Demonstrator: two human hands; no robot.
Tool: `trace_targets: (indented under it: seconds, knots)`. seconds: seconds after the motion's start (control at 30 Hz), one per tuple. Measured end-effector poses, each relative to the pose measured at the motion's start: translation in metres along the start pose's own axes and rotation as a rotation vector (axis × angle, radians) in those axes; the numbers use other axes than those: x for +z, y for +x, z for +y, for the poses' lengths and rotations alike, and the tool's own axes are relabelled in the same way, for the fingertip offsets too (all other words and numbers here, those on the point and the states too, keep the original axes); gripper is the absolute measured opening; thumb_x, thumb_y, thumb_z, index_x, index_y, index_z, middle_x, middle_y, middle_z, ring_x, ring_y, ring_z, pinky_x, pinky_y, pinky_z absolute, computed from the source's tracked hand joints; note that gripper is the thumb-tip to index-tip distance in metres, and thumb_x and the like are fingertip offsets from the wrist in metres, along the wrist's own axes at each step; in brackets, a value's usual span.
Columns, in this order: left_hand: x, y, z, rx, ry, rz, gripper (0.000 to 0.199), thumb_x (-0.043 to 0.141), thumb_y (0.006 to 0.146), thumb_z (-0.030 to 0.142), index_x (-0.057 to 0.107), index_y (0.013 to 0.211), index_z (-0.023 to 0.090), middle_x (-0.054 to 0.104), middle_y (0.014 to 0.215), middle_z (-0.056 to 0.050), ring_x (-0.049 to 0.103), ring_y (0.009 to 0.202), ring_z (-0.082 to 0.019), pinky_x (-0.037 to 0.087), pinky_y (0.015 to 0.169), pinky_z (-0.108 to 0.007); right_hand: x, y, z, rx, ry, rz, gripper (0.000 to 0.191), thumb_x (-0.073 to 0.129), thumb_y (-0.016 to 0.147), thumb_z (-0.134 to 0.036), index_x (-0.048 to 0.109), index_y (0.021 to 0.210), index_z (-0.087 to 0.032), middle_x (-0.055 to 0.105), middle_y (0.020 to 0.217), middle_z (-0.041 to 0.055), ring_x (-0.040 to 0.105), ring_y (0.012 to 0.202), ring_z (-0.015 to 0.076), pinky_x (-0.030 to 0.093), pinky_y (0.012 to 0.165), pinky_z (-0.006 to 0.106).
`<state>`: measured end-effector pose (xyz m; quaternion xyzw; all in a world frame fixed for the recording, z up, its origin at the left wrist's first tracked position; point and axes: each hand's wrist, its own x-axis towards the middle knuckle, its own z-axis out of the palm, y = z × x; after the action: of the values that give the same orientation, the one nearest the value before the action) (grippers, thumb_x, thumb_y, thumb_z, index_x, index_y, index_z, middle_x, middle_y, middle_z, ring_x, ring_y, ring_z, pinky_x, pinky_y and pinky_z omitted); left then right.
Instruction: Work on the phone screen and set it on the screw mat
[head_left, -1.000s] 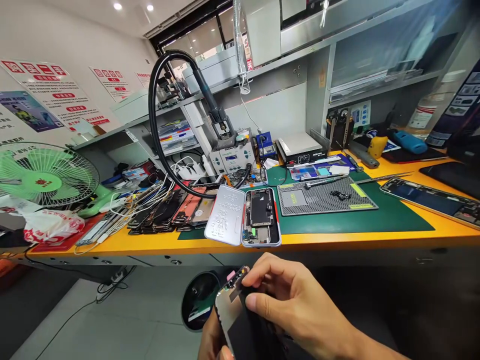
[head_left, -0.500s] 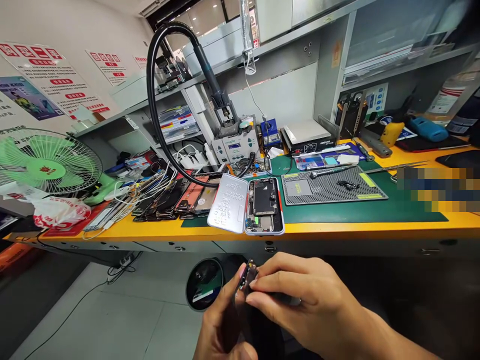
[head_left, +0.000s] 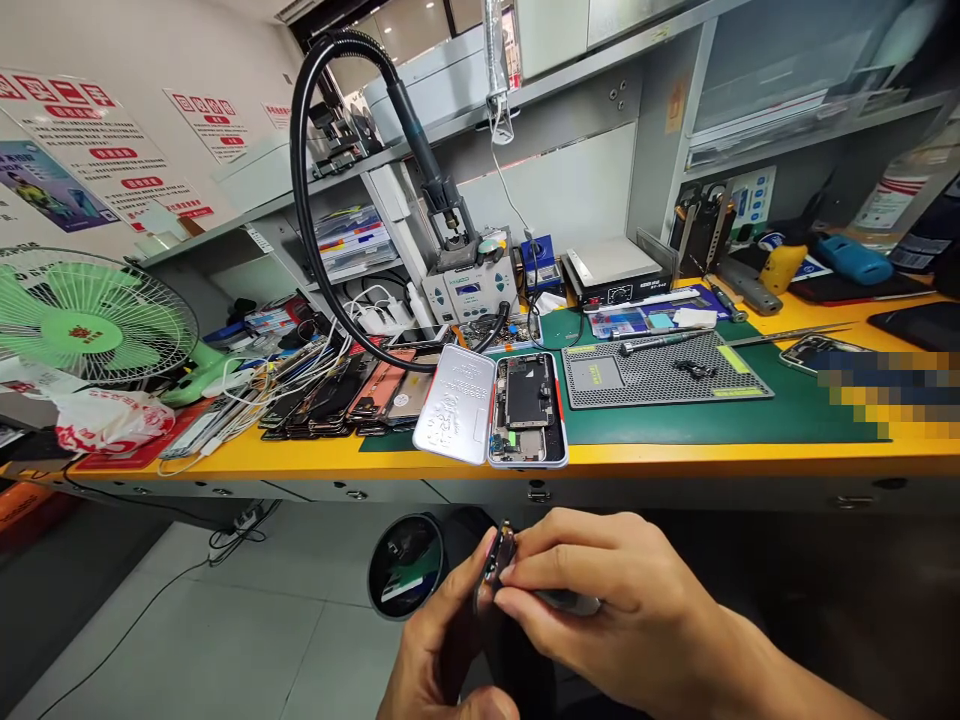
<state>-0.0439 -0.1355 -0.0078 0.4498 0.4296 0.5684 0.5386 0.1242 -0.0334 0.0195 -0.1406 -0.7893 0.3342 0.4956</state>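
Note:
In front of the bench edge, my left hand [head_left: 442, 640] is closed round a thin dark phone screen [head_left: 491, 610], held nearly edge-on with small metal parts at its top end. My right hand [head_left: 622, 595] has thumb and fingers pinched against that top end. Under its fingers shows a slim grey piece [head_left: 574, 602], too hidden to name. Beyond both hands, an open tin case [head_left: 454, 410] on the bench holds a phone's inner parts [head_left: 529, 395].
A perforated grey mat [head_left: 667, 370] with a screwdriver lies on a green work mat [head_left: 817, 415]. A hot-air station [head_left: 472, 290] stands behind. Stacked phones [head_left: 322, 400] and a green fan [head_left: 90, 320] are at left. Below stands a black bin [head_left: 405, 567].
The view has shifted slightly. The phone screen has turned a little in my left hand, and more of the grey piece shows under my right fingers. Both hands keep their grip.

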Motion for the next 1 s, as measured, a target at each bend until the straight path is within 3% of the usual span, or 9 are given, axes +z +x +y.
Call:
trace_targets:
  seconds: [0.3, 0.63, 1.0]
  knots:
    - [-0.001, 0.003, -0.003, 0.028, -0.011, -0.034, 0.070, 0.084, 0.079, 0.047, 0.061, 0.144, 0.034, 0.065, 0.144, -0.009, 0.056, 0.138, -0.037, 0.042, 0.118, -0.047, 0.004, -0.003, 0.000, -0.001, -0.037, 0.036, 0.008, 0.072, 0.088, -0.007, 0.078, 0.086, -0.011, 0.077, 0.076, 0.0071, 0.072, 0.064, 0.0147, 0.060, 0.060, 0.020]
    - [0.002, 0.001, -0.005, 0.004, -0.037, 0.000, 0.072, 0.083, 0.078, 0.050, 0.061, 0.144, 0.029, 0.067, 0.142, -0.011, 0.057, 0.136, -0.040, 0.043, 0.117, -0.052, -0.003, -0.004, -0.004, 0.059, -0.057, -0.047, 0.009, 0.070, 0.089, -0.009, 0.078, 0.088, -0.013, 0.078, 0.079, 0.0060, 0.073, 0.069, 0.0163, 0.062, 0.065, 0.024]
    - [-0.005, 0.003, -0.009, 0.022, -0.015, -0.002, 0.069, 0.083, 0.079, 0.047, 0.062, 0.143, 0.031, 0.065, 0.144, -0.010, 0.057, 0.136, -0.037, 0.045, 0.116, -0.047, -0.001, -0.006, -0.002, 0.062, -0.080, -0.037, 0.008, 0.073, 0.086, -0.010, 0.076, 0.093, -0.014, 0.078, 0.082, 0.0061, 0.073, 0.068, 0.0158, 0.062, 0.064, 0.024]
